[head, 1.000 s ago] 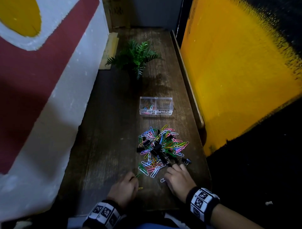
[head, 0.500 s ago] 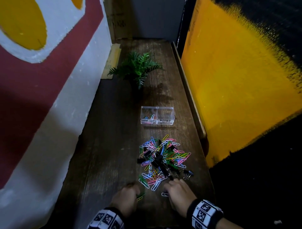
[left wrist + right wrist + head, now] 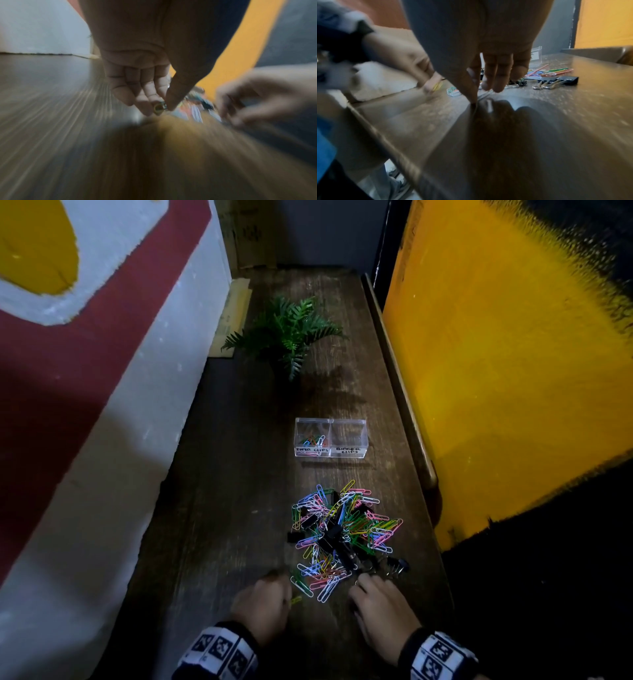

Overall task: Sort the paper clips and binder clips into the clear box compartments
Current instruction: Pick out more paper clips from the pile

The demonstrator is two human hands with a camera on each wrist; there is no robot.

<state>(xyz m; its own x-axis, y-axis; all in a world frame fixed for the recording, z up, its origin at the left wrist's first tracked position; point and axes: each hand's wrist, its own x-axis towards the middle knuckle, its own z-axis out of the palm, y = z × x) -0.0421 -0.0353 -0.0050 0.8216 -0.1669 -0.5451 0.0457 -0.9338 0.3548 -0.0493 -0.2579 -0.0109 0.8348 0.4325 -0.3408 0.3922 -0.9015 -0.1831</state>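
The table (image 3: 239,474) is carrying everything. The clear box (image 3: 331,437) is sitting beyond the pile (image 3: 342,535), its left compartment already holding a few paper clips, the right apparently bare. Both hands are working the pile's near edge, likely to pull clips free. The left hand (image 3: 262,604) is pinching a yellow clip (image 3: 158,108); the right hand (image 3: 383,611) is pinching a pale clip (image 3: 483,94) off the wood.

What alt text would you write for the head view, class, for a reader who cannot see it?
Two hands, left hand and right hand, reach into a pile of clips on a wooden table. Beyond it stands a clear box holding a few paper clips.
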